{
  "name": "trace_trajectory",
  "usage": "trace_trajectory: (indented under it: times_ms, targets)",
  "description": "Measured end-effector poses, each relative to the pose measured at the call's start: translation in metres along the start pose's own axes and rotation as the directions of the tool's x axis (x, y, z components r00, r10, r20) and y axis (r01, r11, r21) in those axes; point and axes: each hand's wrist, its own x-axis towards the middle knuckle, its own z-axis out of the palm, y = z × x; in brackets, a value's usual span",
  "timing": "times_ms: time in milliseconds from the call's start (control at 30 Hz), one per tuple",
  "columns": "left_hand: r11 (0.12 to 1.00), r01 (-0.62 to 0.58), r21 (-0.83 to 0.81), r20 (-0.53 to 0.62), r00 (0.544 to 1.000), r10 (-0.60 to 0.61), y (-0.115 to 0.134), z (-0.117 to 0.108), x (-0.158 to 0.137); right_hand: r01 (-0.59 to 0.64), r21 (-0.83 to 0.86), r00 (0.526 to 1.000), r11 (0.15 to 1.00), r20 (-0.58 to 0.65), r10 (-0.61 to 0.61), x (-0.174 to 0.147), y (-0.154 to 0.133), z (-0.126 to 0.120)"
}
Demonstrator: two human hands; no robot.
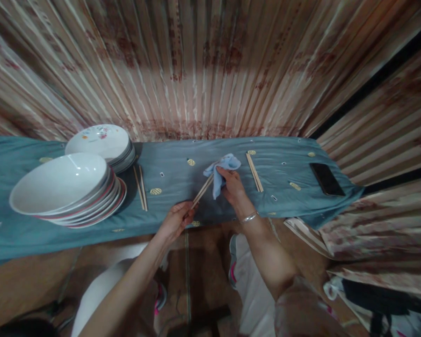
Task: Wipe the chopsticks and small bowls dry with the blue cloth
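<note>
A pleated, faded floral curtain hung behind a long surface draped in teal cloth. At nine o'clock stood a stack of deep white bowls, glossy and red-rimmed, with a stack of flatter plates behind it at ten o'clock. Just right of them lay a pair of pale wooden chopsticks. The left hand had its grip closed around the lower end of a second pair, slanted up toward one o'clock. The right hand pinched a soft, crumpled light-blue cloth about their tips. The step looked like wiping; the next move likely called for drawing the cloth along the sticks. A third pair lay at two o'clock, a flat black phone at three.
</note>
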Motion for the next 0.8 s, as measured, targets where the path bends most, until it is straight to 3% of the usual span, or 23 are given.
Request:
trace_trajectory:
  times_ms: [133,300,800]
  targets:
    - [0.999,0.031,-0.01,-0.056,0.998,-0.031,-0.001,-0.001,-0.002,0.065,0.01,0.995,0.998,-0.073,-0.064,0.004,-0.006,-0.007]
    - [0.998,0.005,-0.059,-0.163,0.987,-0.014,0.001,-0.002,-0.003,0.075,0.004,0.995,0.997,-0.065,-0.075,0.004,-0.003,-0.006]
    - [0.995,-0.09,-0.032,-0.173,0.981,0.083,0.006,0.003,-0.002,-0.09,-0.002,0.994,0.996,0.059,0.09,-0.022,0.02,0.026]
